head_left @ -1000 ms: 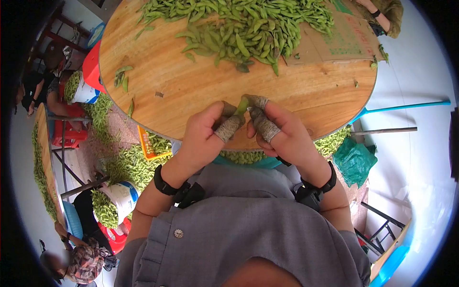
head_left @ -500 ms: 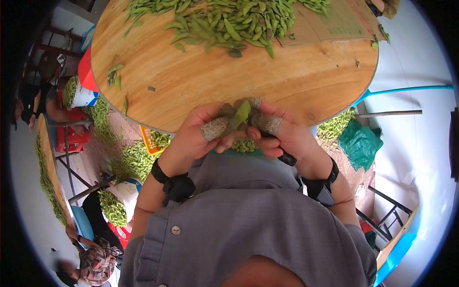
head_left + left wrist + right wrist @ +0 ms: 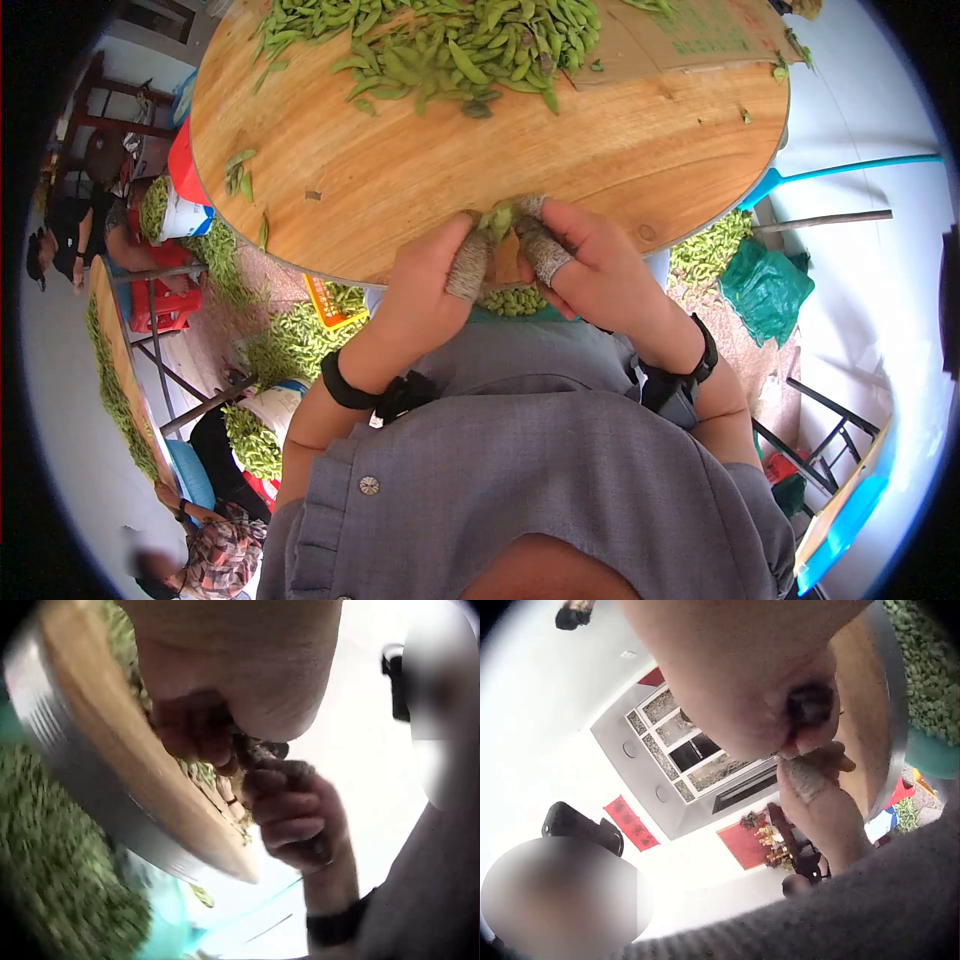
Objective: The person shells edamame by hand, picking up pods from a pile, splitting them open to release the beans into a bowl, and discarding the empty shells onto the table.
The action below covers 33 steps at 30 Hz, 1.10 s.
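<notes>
Both hands meet over the near edge of the round wooden table [image 3: 400, 160]. Between their fingertips a green pod [image 3: 497, 219] is pinched, held by the left hand [image 3: 432, 283] and the right hand [image 3: 605, 265]. Grey-white wraps cover thumbs and fingers of both. A tub of pods [image 3: 512, 301] shows below the hands. Toward the table's far side lies a heap of green pods [image 3: 490, 50]. In the left wrist view the right hand [image 3: 296, 817] has its fingers curled; the pod is hard to make out there.
Cardboard [image 3: 690, 45] lies at the table's back right, with a few loose pods [image 3: 240, 175] at its left. Pods cover the floor at left around an orange crate [image 3: 325, 303] and buckets. A green bag [image 3: 765, 290] is at right. Other people sit at left.
The view has shifted, so the pod heap appears higher and further left. Both hands have turned, their fingertips drawn upward around the pod, which shows less than half a second ago.
</notes>
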### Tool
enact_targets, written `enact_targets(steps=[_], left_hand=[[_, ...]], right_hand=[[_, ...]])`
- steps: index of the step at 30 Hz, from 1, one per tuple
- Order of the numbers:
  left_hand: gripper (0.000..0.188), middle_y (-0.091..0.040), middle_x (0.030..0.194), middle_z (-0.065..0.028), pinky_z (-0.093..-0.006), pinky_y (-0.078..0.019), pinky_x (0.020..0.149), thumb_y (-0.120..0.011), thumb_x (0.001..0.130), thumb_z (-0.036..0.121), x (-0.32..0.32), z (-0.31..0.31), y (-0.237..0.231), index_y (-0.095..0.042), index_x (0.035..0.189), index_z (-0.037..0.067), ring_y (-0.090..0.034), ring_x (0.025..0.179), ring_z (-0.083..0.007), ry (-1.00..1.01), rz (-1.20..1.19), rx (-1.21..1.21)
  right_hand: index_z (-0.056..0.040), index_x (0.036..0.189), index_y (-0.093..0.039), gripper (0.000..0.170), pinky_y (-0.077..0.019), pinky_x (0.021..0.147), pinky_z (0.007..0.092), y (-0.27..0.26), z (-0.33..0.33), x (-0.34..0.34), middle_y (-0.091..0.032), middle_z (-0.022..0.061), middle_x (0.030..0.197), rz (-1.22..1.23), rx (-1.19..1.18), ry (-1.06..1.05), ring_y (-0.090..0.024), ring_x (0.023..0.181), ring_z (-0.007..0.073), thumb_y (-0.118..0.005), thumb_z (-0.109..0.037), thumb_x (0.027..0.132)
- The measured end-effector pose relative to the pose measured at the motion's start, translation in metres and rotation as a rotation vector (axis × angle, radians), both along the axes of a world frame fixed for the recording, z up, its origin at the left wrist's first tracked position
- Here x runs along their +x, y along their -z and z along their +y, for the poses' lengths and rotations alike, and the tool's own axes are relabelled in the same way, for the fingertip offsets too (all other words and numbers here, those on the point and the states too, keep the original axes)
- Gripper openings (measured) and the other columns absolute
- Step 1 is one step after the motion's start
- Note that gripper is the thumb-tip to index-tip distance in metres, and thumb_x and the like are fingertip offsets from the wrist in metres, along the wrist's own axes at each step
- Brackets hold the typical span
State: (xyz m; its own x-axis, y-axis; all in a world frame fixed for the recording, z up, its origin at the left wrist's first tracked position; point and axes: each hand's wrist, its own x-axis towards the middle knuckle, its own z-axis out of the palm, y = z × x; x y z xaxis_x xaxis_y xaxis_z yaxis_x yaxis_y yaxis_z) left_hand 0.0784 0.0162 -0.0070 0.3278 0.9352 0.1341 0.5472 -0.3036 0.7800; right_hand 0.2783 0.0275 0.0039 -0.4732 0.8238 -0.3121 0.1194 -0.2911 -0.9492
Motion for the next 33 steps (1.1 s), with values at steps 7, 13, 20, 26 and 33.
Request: enact_targets(steps=[7,13,20,26,33], left_hand=[[0.015,-0.054,0.066,-0.0102,-0.0312,-0.0436,0.057,-0.054,0.083,0.011,0.001,-0.001,0.008,-0.052,0.093,0.000,-0.057,0.062,-0.0212,0.107,-0.098,-0.093],[0.022,-0.054,0.081,-0.0217,-0.0430,-0.0427,0.066,-0.054,0.072,0.005,-0.004,-0.006,0.000,-0.051,0.093,0.001,-0.053,0.080,-0.0450,0.328,0.116,-0.105],[0.010,-0.059,0.069,-0.0102,-0.0329,-0.0433,0.057,-0.051,0.084,0.008,-0.017,-0.011,0.004,-0.055,0.091,0.002,-0.057,0.061,-0.0246,-0.015,-0.146,-0.481],[0.014,-0.058,0.064,-0.0031,-0.0263,-0.0427,0.053,-0.054,0.088,0.014,-0.016,-0.011,0.011,-0.060,0.092,0.002,-0.054,0.057,-0.0095,-0.051,-0.343,-0.607],[0.022,-0.056,0.069,0.0015,-0.0235,-0.0408,0.052,-0.054,0.093,0.023,-0.015,-0.012,0.003,-0.061,0.097,0.003,-0.051,0.058,-0.0075,0.052,-0.377,-0.527]], right_hand=[[-0.0008,0.099,-0.057,0.027,-0.0471,0.059,0.0429,0.003,0.004,-0.005,-0.058,0.0207,0.072,-0.255,0.646,0.199,-0.059,0.067,0.0398,-0.058,-0.012,0.075],[0.0009,0.087,-0.057,0.019,-0.0454,0.059,0.0352,0.015,0.001,-0.002,-0.057,0.0189,0.070,-0.472,0.579,-0.091,-0.059,0.065,0.0319,-0.064,-0.007,0.071],[0.0007,0.082,-0.056,0.018,-0.0444,0.057,0.0375,0.021,-0.016,0.002,-0.056,0.0205,0.070,-0.440,0.556,-0.066,-0.056,0.064,0.0365,-0.063,-0.008,0.069],[-0.0007,0.089,-0.061,0.018,-0.0446,0.052,0.0296,0.023,-0.019,0.004,-0.056,0.0080,0.063,-0.351,0.585,-0.032,-0.055,0.053,0.0178,-0.066,-0.015,0.080],[-0.0071,0.082,-0.061,0.020,-0.0347,0.044,0.0204,0.008,0.009,-0.010,-0.053,-0.0042,0.059,0.132,-0.238,-0.013,-0.046,0.048,0.0033,-0.063,-0.026,0.087]])
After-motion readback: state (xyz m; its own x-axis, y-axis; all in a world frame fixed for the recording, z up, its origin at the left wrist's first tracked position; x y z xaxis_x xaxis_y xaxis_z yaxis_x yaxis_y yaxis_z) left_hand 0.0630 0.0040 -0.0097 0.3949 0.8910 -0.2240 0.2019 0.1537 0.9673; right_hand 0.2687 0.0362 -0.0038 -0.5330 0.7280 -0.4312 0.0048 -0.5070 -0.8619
